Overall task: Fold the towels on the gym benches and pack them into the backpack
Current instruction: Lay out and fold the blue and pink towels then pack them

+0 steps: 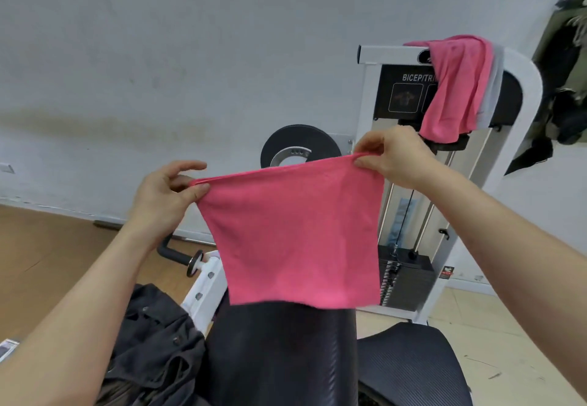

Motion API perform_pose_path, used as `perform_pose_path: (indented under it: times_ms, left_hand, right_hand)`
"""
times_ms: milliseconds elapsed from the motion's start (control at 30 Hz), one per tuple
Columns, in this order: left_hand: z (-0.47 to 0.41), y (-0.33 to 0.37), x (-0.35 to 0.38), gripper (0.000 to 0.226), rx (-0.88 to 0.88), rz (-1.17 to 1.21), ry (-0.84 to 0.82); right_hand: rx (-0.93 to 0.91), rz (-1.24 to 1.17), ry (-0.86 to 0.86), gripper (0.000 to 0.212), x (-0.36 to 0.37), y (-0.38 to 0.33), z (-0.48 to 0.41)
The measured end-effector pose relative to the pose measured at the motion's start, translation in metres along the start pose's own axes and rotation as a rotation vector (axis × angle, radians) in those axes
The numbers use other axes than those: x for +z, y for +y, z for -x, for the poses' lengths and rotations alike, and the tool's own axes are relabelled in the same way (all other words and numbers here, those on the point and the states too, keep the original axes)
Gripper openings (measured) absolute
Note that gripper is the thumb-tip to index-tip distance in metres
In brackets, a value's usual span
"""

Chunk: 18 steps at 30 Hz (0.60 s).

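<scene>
Pinching the two top corners of a pink terry-cloth towel [295, 234], thumb and forefinger of the left hand [162, 196] and the right hand [394, 158] hold it stretched flat. It hangs above a black padded bench [279, 358]. A second pink towel [454, 88] drapes over the white weight machine [530, 88] behind.

Legible only as "BICEP/TRI" in white capitals on the black placard [403, 94] of the white weight machine [370, 56], cut short at right by a draped pink towel [454, 88]; too small to read on the small sticker [448, 273] low on its frame.
</scene>
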<state>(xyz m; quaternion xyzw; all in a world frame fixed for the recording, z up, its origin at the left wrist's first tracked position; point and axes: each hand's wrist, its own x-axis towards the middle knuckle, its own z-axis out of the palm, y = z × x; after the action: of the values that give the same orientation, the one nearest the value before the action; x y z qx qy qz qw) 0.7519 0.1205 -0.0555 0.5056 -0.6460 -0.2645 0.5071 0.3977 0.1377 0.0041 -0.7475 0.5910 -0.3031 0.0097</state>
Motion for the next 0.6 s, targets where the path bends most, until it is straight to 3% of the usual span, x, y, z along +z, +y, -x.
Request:
perform_pose_path:
  times_ms: [133, 233, 300, 400, 500, 600]
  left_hand:
    - [-0.004, 0.004, 0.008, 0.022, 0.038, 0.034, 0.192]
    - [0.018, -0.017, 0.012, 0.028, 0.007, 0.041, 0.182]
    - [0.047, -0.047, 0.021, 0.039, -0.068, -0.014, 0.093]
    - [0.098, -0.101, 0.038, 0.051, -0.240, -0.228, -0.173]
    - [0.134, -0.136, 0.049, 0.044, -0.384, -0.416, -0.401]
    - [0.146, -0.147, 0.054, 0.032, -0.472, -0.408, -0.511]
  right_hand:
    - [-0.084, 0.094, 0.184, 0.008, -0.008, 0.009, 0.016]
    - [-0.106, 0.084, 0.202, 0.007, 0.003, 0.020, 0.058]
    - [-0.107, 0.117, 0.135, 0.006, 0.030, 0.031, 0.098]
    - [-0.066, 0.088, -0.027, 0.013, 0.087, 0.050, 0.164]
    - [0.074, -0.059, -0.134, 0.022, 0.130, 0.060, 0.216]
    - [0.260, -0.187, -0.146, 0.030, 0.154, 0.063, 0.238]
